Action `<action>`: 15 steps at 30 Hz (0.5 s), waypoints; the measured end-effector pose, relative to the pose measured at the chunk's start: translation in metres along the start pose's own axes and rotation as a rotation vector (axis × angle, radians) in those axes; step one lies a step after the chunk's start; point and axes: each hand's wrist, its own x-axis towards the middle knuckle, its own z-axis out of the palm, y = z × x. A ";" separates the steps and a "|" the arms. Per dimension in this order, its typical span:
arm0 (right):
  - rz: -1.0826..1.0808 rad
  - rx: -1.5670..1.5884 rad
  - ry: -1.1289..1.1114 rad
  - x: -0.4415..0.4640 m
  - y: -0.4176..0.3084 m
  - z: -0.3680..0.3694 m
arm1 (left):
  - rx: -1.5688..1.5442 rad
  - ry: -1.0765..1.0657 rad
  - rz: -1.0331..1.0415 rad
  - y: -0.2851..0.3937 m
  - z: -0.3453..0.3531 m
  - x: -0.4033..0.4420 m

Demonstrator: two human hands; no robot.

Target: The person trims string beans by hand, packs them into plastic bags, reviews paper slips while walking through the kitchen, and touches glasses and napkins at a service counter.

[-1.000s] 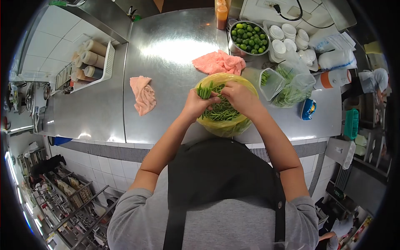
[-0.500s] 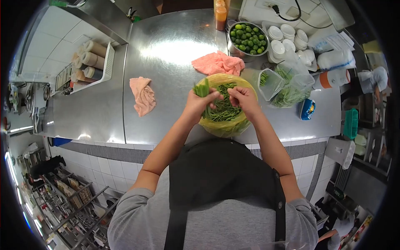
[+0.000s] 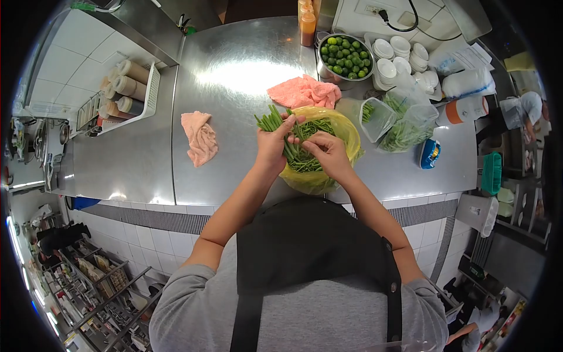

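A bundle of green beans [image 3: 270,120] is wrapped in my left hand [image 3: 273,145], over the left rim of a yellow bag-lined bowl [image 3: 350,136]. Cut green bean pieces [image 3: 319,125] fill the bowl. Just right of the bundle, my right hand [image 3: 328,154] is pinched at the lower part of a green stem, above the bowl. A pink cloth [image 3: 302,91] lies behind the bowl. Beside the bowl on the right are a clear plastic container [image 3: 378,120] and a clear bag of greens [image 3: 404,129].
A steel bowl of limes [image 3: 346,57], stacked white cups [image 3: 386,69] and sauce bottles [image 3: 307,29] stand at the back. A second cloth [image 3: 200,138] lies left, near a white basket of bottles [image 3: 153,88]. A blue packet [image 3: 430,154] is right. A person [image 3: 522,111] stands far right.
My hands have come together again after being apart over the bowl. The bundle in my left hand now leans left, and my right hand has moved left and down to it.
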 end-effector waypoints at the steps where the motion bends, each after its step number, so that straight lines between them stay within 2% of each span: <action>1: 0.013 0.047 0.027 0.000 -0.001 0.002 | -0.015 0.002 -0.002 0.000 0.001 -0.001; 5: -0.010 0.026 0.054 0.000 -0.007 0.001 | -0.048 0.019 -0.003 -0.001 0.003 -0.004; 7: -0.235 -0.213 -0.028 0.001 -0.022 -0.005 | -0.019 0.038 0.037 -0.005 -0.001 -0.002; 8: -0.235 -0.211 -0.027 0.002 -0.024 -0.008 | -0.017 0.037 0.037 -0.006 -0.003 -0.002; 10: -0.240 -0.195 -0.306 0.005 -0.026 -0.014 | 0.004 0.095 0.047 -0.005 0.000 -0.002; 11: -0.240 -0.196 -0.302 0.003 -0.024 -0.015 | 0.005 0.091 0.046 -0.004 -0.003 0.002; 14: -0.150 -0.203 -0.424 0.000 -0.017 -0.019 | -0.053 0.077 0.061 0.010 -0.015 0.015; 15: 0.016 -0.349 -0.398 0.002 -0.015 -0.022 | -0.055 0.081 0.062 0.014 -0.014 0.014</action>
